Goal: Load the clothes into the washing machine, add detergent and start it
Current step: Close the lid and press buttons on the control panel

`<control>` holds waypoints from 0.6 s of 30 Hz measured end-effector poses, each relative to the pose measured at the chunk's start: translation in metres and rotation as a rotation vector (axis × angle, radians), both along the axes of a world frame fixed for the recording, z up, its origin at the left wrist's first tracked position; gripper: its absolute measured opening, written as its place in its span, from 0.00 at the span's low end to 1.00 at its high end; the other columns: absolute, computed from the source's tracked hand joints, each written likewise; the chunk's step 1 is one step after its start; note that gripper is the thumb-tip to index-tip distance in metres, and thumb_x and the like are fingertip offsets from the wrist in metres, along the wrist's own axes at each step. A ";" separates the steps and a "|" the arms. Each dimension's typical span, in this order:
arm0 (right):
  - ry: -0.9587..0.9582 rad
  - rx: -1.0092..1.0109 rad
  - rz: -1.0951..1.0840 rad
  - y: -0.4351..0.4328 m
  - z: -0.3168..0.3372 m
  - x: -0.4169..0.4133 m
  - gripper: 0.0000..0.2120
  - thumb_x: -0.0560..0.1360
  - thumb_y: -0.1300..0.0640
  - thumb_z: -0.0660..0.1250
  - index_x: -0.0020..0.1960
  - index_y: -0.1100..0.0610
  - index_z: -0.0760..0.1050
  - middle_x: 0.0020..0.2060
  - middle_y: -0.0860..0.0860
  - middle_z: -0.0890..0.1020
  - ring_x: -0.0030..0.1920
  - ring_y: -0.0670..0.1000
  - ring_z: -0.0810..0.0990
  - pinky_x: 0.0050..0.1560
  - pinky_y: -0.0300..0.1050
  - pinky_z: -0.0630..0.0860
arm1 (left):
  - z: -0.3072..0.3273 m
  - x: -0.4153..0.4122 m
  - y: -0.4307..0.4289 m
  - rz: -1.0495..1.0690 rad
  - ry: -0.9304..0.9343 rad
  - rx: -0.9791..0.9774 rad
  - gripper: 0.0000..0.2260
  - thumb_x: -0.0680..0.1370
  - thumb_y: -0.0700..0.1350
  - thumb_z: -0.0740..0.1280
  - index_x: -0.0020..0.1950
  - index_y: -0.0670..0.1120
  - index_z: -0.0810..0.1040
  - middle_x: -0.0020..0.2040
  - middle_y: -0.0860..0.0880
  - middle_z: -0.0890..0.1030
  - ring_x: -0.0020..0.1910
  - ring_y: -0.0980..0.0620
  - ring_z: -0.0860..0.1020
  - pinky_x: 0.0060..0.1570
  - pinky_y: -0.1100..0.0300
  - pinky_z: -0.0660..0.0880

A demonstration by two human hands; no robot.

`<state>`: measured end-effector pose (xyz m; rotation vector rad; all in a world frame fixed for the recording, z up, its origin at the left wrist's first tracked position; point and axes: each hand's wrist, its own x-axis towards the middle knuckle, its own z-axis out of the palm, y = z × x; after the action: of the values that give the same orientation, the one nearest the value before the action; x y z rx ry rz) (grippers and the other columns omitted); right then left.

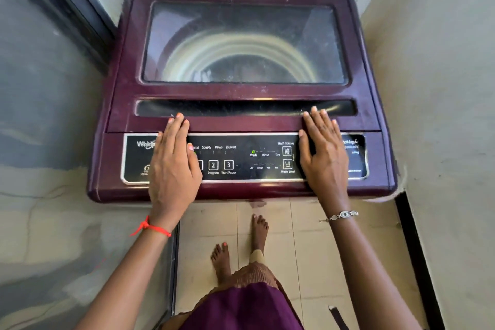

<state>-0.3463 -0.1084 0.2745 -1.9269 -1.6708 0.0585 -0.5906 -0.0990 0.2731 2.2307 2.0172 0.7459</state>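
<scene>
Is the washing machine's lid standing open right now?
No, the lid lies flat and shut, with the left hand and right hand flat at its front edge.

Bare arms at the left and the right. Thin red thread (152, 228) tied round the left wrist, one loose end sticking out. Silver chain bracelet (344, 215) round the right wrist, with a small round bead in the middle. Pinkish paint on the nails of the left hand (174, 166) and the right hand (321, 153). Dark purple cloth (241, 308) near the bottom, with a brown patterned edge (254, 274). Bare nearer foot (221, 262) with pink toenails. Bare farther foot (259, 230), with a pale band (256, 256) round its ankle.
</scene>
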 end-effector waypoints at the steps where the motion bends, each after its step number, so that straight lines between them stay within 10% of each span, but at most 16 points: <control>1: -0.008 -0.002 0.003 0.000 0.001 0.000 0.20 0.78 0.54 0.55 0.65 0.60 0.72 0.66 0.56 0.73 0.69 0.53 0.68 0.72 0.43 0.55 | 0.001 -0.001 0.000 -0.004 -0.004 -0.004 0.18 0.78 0.38 0.54 0.68 0.38 0.69 0.71 0.43 0.69 0.71 0.46 0.65 0.71 0.51 0.62; 18: -0.044 -0.089 0.048 0.014 0.023 0.001 0.17 0.75 0.56 0.59 0.59 0.62 0.77 0.60 0.58 0.79 0.64 0.57 0.75 0.64 0.54 0.70 | 0.020 0.016 0.015 0.005 -0.123 -0.084 0.19 0.73 0.34 0.60 0.64 0.35 0.72 0.65 0.39 0.75 0.66 0.41 0.72 0.68 0.48 0.67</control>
<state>-0.3451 -0.0948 0.2979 -1.9661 -1.7712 0.1115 -0.5746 -0.0842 0.2929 2.0813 1.9600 0.7631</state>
